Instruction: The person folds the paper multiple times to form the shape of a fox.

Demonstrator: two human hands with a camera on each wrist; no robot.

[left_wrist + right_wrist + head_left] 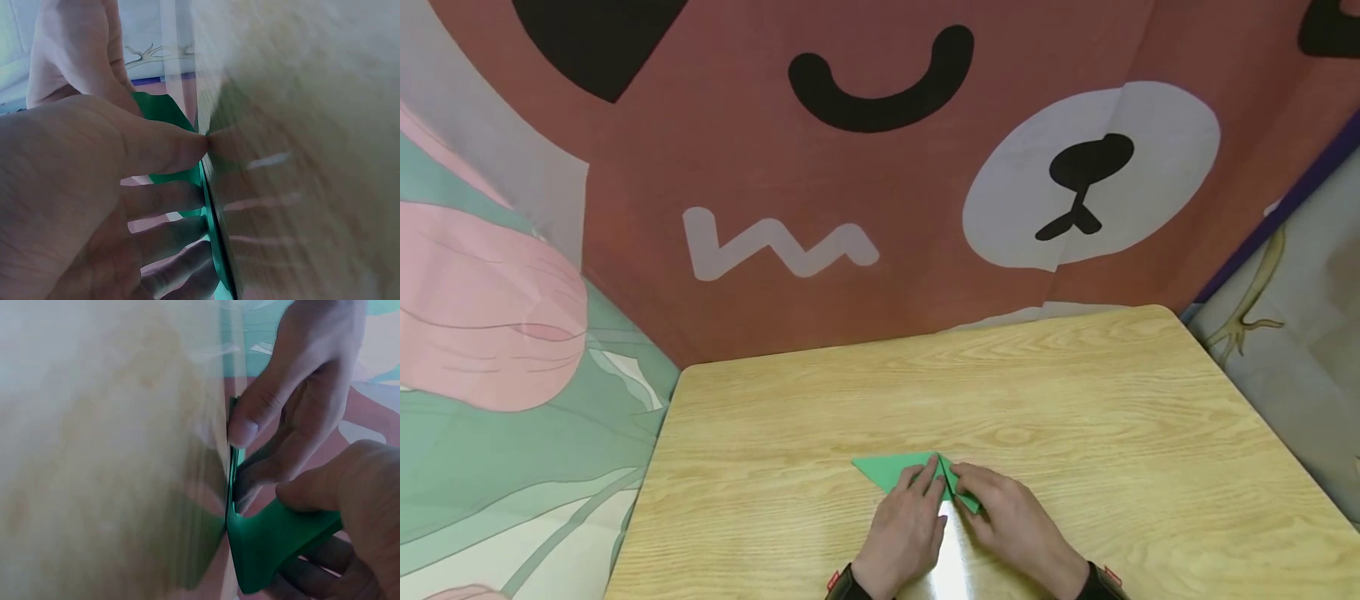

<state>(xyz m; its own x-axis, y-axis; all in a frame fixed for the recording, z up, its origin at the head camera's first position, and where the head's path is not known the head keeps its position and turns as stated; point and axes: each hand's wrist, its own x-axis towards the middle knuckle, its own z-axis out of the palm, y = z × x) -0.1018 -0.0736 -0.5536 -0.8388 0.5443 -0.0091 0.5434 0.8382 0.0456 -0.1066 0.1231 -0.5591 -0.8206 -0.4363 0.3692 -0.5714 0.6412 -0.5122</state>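
A green sheet of folded paper [880, 468] lies on the table in the head view, its left corner pointed and flat. My left hand [906, 529] presses on it, fingers extended across its middle and the thumb tip at the tabletop. At its right side, my right hand [1018, 525] pinches a flap between thumb and fingers. The right wrist view shows that green flap [269, 540] lifted off the table and curving up into the right hand. A dark crease line runs between the two hands. Part of the paper is hidden beneath the left fingers.
The wood-grain table [760, 433] has rounded back corners and a bright reflection near the front. Behind it hangs a brown printed cloth [880, 175] with a cartoon face. Patterned cloth [490, 450] covers the left side, and another printed panel [1300, 333] stands right.
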